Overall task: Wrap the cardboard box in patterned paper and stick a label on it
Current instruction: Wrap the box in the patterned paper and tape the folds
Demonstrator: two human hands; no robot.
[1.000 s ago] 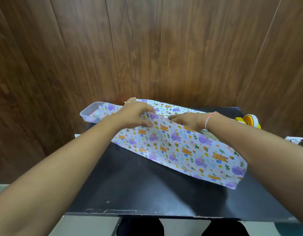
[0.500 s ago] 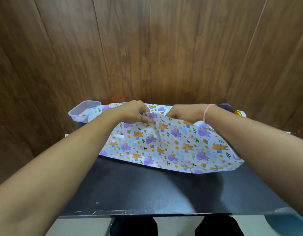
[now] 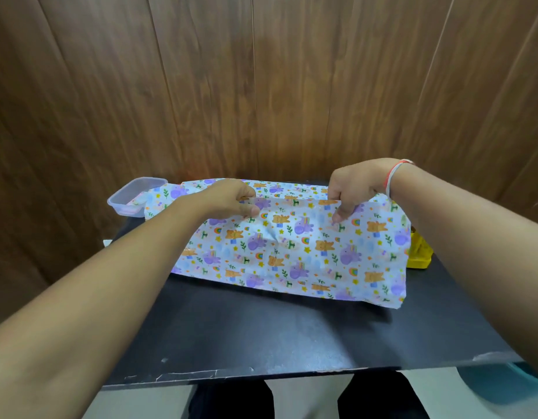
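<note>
The patterned paper (image 3: 295, 252), white with purple and orange cartoon animals, drapes over the back half of the black table (image 3: 261, 337). Its near flap is lifted and hangs down toward me. My left hand (image 3: 231, 199) pinches the flap's upper edge left of centre. My right hand (image 3: 350, 189), with a thread band on the wrist, pinches the same edge further right and a little higher. The cardboard box is hidden under the paper. No label is in sight.
A clear plastic tub (image 3: 131, 196) stands at the table's back left corner, partly under the paper. A yellow tape dispenser (image 3: 418, 252) pokes out at the paper's right end. Wood panelling rises right behind the table. The table's front edge is chipped.
Both hands have raised the paper's edge off the top and drawn it toward me; the right hand moved further right and up. The tape dispenser now shows beside the paper's right end.
</note>
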